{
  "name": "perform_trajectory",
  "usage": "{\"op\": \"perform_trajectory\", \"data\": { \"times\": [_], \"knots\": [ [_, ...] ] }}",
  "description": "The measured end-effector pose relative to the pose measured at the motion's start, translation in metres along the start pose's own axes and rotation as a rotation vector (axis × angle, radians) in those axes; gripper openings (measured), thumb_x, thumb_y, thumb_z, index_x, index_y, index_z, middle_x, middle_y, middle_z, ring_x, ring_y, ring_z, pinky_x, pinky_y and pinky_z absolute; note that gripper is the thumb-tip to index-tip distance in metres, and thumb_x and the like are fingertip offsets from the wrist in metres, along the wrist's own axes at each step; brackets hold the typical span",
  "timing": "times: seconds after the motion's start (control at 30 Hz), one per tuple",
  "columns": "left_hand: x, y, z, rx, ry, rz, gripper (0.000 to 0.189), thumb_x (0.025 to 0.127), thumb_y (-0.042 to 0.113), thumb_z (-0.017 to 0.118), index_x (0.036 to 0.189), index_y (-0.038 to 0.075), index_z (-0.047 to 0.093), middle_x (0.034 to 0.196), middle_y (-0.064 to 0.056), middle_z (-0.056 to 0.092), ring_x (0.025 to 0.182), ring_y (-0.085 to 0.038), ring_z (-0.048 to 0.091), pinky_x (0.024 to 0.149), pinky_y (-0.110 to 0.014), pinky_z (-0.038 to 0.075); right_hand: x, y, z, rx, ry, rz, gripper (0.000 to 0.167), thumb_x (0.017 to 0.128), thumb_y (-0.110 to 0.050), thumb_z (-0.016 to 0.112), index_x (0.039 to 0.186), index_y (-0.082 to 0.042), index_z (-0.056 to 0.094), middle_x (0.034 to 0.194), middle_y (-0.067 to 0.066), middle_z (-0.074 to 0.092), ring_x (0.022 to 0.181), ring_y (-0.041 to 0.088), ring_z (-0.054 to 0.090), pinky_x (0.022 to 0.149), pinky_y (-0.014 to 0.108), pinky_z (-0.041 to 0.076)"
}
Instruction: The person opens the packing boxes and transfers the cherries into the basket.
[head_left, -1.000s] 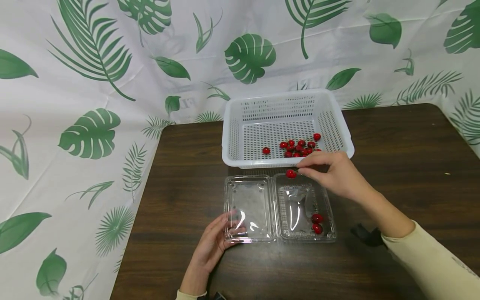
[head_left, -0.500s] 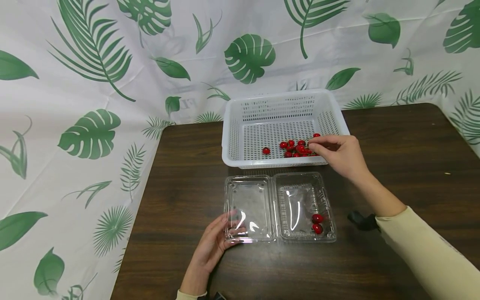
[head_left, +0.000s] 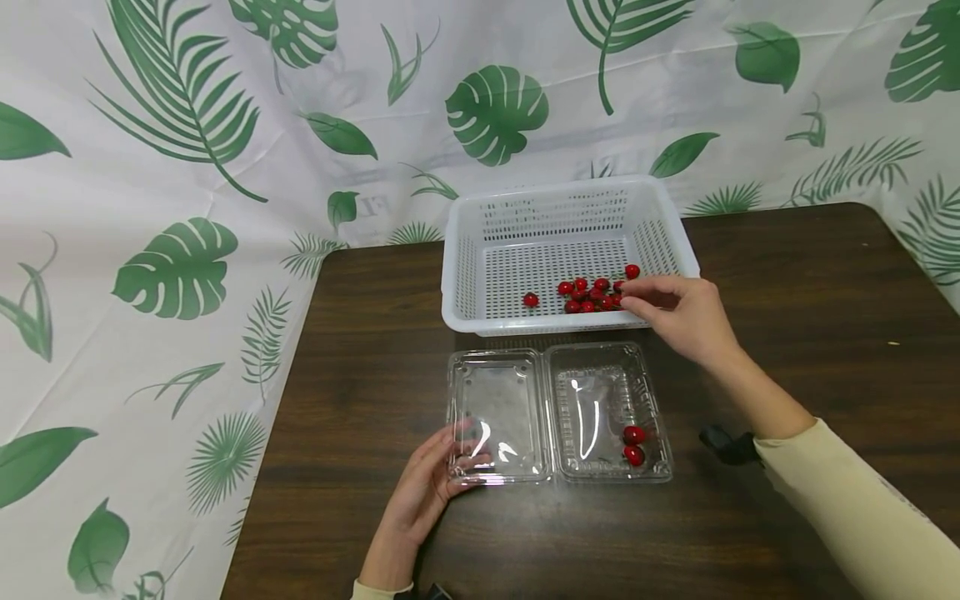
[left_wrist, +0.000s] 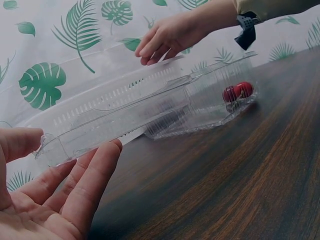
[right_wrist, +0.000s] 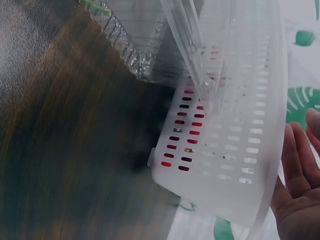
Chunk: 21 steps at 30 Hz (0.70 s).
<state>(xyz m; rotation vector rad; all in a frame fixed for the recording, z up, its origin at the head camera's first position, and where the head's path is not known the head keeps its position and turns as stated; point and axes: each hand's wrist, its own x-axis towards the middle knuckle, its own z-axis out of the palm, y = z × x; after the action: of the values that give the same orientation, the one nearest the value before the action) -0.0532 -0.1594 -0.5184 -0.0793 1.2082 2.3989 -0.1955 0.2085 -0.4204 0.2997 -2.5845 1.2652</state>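
In the head view, my left hand [head_left: 423, 487] holds the lid half [head_left: 498, 417] of an open clear plastic clamshell box, thumb over its edge and fingers beneath, as the left wrist view shows. Two red cherries [head_left: 633, 445] lie at the right side of its other half [head_left: 588, 408]. My right hand [head_left: 686, 317] is over the front right rim of a white perforated basket [head_left: 457, 275], beside a cluster of cherries [head_left: 596, 295]. Its thumb and index fingertips look slightly apart, with no cherry visible between them.
One cherry [head_left: 530, 300] lies apart at the left of the basket, another [head_left: 632, 272] toward its right. The basket stands behind the clamshell box on a dark wooden table [head_left: 375, 358]. A leaf-printed curtain [head_left: 300, 167] hangs behind and to the left.
My right hand, earlier holding a cherry over the box's back edge, has moved back and right to the basket, and that cherry is no longer seen in it. The left hand stays put.
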Motion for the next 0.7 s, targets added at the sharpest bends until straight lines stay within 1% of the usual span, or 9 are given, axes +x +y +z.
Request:
{"op": "perform_trajectory", "data": {
  "times": [0.07,0.2,0.3,0.37,0.43,0.53,0.57,0.67,0.7],
  "knots": [
    [0.0,0.0,0.0,-0.001,0.001,0.0,0.051,0.105,0.023,0.048,0.146,-0.004,0.036,0.114,-0.009,0.067,0.107,-0.027,0.066,0.086,-0.036,0.057,-0.003,-0.002,-0.001,0.01,0.003,-0.014,0.019,0.086,-0.016,0.078,0.102,-0.006,0.076,0.103,0.009,0.072,0.087,-0.004,0.06,0.073,0.006,0.047],
    [-0.001,0.0,0.0,0.0,0.003,-0.001,0.053,0.105,0.023,0.048,0.147,-0.006,0.033,0.113,-0.009,0.067,0.107,-0.026,0.066,0.087,-0.036,0.057,-0.013,-0.008,-0.002,0.044,0.027,-0.072,0.019,0.084,-0.009,0.079,0.103,-0.006,0.075,0.101,0.007,0.072,0.089,-0.005,0.06,0.078,0.008,0.049],
    [-0.001,0.0,0.0,-0.001,0.001,0.001,0.053,0.105,0.022,0.048,0.147,-0.006,0.032,0.113,-0.009,0.067,0.107,-0.026,0.066,0.087,-0.037,0.057,-0.022,-0.015,-0.003,0.057,0.03,-0.128,0.024,0.082,-0.004,0.08,0.105,-0.005,0.075,0.1,0.006,0.072,0.088,0.002,0.063,0.078,0.011,0.051],
    [-0.001,0.0,0.0,0.0,-0.001,0.002,0.053,0.105,0.022,0.048,0.147,-0.007,0.032,0.112,-0.008,0.066,0.106,-0.026,0.066,0.088,-0.037,0.057,-0.028,-0.019,-0.003,0.056,-0.005,-0.158,0.028,0.08,-0.003,0.081,0.107,-0.005,0.074,0.102,0.006,0.071,0.088,0.008,0.065,0.078,0.018,0.055],
    [-0.001,0.0,0.0,0.002,-0.006,0.004,0.054,0.105,0.022,0.047,0.147,-0.007,0.031,0.112,-0.008,0.066,0.107,-0.026,0.066,0.088,-0.038,0.057,-0.035,-0.023,-0.003,0.039,-0.08,-0.173,0.033,0.079,-0.003,0.082,0.11,-0.006,0.073,0.105,0.005,0.07,0.088,0.014,0.067,0.078,0.026,0.058],
    [-0.001,0.0,0.0,0.007,-0.005,0.004,0.055,0.105,0.022,0.047,0.148,-0.008,0.03,0.112,-0.008,0.065,0.107,-0.026,0.066,0.088,-0.037,0.057,-0.045,-0.026,-0.003,-0.017,-0.249,-0.187,0.037,0.078,-0.006,0.083,0.113,-0.009,0.072,0.107,0.002,0.068,0.089,0.018,0.067,0.077,0.039,0.059],
    [0.0,0.0,0.0,0.006,-0.006,0.003,0.055,0.105,0.022,0.047,0.148,-0.008,0.03,0.112,-0.008,0.065,0.107,-0.026,0.066,0.088,-0.037,0.057,-0.048,-0.027,-0.003,-0.043,-0.313,-0.193,0.036,0.079,-0.007,0.083,0.113,-0.011,0.072,0.106,0.0,0.068,0.089,0.017,0.067,0.076,0.041,0.059],
    [0.0,0.0,0.0,0.006,0.0,-0.002,0.055,0.105,0.023,0.047,0.148,-0.007,0.03,0.112,-0.008,0.065,0.107,-0.026,0.066,0.087,-0.037,0.057,-0.055,-0.03,-0.001,-0.137,-0.491,-0.23,0.034,0.079,-0.01,0.083,0.111,-0.014,0.072,0.105,-0.007,0.067,0.091,0.014,0.064,0.077,0.041,0.058],
    [0.0,0.0,0.0,0.006,-0.001,-0.003,0.055,0.105,0.023,0.047,0.148,-0.007,0.03,0.112,-0.008,0.066,0.107,-0.026,0.066,0.087,-0.037,0.057,-0.057,-0.03,0.0,-0.169,-0.539,-0.248,0.034,0.079,-0.011,0.083,0.111,-0.015,0.073,0.105,-0.008,0.066,0.092,0.013,0.063,0.077,0.04,0.057]
  ]
}}
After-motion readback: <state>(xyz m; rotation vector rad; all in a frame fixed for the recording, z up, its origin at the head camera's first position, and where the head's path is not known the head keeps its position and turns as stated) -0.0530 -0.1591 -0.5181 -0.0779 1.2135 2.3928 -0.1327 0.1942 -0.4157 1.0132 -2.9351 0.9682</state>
